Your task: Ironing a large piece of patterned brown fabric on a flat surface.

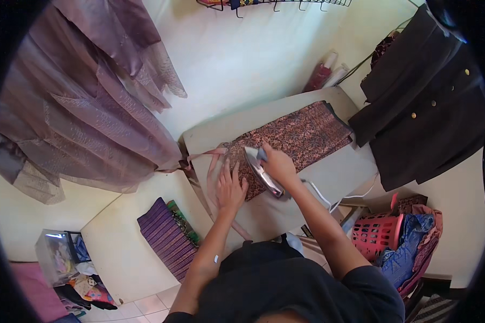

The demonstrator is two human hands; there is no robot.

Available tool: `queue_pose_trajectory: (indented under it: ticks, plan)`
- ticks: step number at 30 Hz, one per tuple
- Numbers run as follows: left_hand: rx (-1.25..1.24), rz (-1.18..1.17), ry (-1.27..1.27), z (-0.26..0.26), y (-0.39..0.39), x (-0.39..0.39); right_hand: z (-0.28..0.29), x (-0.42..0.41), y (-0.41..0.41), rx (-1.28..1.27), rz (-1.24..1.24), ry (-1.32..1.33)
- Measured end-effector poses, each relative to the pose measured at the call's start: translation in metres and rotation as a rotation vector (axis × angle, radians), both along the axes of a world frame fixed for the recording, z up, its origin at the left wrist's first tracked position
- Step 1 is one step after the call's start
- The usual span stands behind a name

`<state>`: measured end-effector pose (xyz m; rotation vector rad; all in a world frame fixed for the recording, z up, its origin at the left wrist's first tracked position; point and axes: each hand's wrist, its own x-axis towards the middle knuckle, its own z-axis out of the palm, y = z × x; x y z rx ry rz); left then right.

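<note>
A folded length of dark cloth with a copper-coloured pattern (307,131) lies across a padded, cloth-covered ironing surface (327,181). My right hand (281,164) grips the handle of an electric iron (262,171), whose metal body rests on the cloth near its left part. Flat on the cloth's left end, fingers apart, is my left hand (230,189), just left of the iron. A white cord (319,191) runs off to the right behind my right forearm. Pinkish ribbon strips (212,169) lie beside my left hand at the cloth's left edge.
A mauve gown (105,101) hangs at the left, a dark jacket with gold buttons (420,109) at the right. Folded purple striped cloth (167,236) lies on a lower white table (117,250). A pink basket (376,236) with garments stands at the right. Bottles (323,72) stand behind the ironing surface.
</note>
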<state>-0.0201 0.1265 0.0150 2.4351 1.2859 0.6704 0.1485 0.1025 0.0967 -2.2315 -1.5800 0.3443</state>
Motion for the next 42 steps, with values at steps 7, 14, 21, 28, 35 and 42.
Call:
queue_pose_trajectory:
  ticks: [7, 14, 21, 28, 35, 42]
  plan:
    - [-0.103, -0.055, -0.028, -0.004, 0.004, -0.012, 0.004, -0.016, 0.003, -0.008, -0.039, 0.053]
    - [-0.001, -0.131, -0.025, 0.001, 0.002, -0.006, -0.015, -0.016, 0.039, 0.028, -0.016, -0.057]
    - [-0.037, -0.112, -0.019, -0.003, 0.003, -0.012, -0.002, -0.022, -0.010, 0.002, 0.002, -0.032]
    - [-0.035, -0.032, 0.055, 0.021, -0.003, 0.006, -0.010, -0.004, 0.000, 0.059, 0.019, -0.024]
    - [-0.041, -0.143, -0.002, 0.041, -0.002, 0.112, 0.048, 0.087, -0.070, 0.038, -0.176, 0.006]
    - [0.028, -0.366, 0.383, 0.009, -0.020, 0.166, 0.046, 0.175, -0.058, 0.104, -0.264, -0.073]
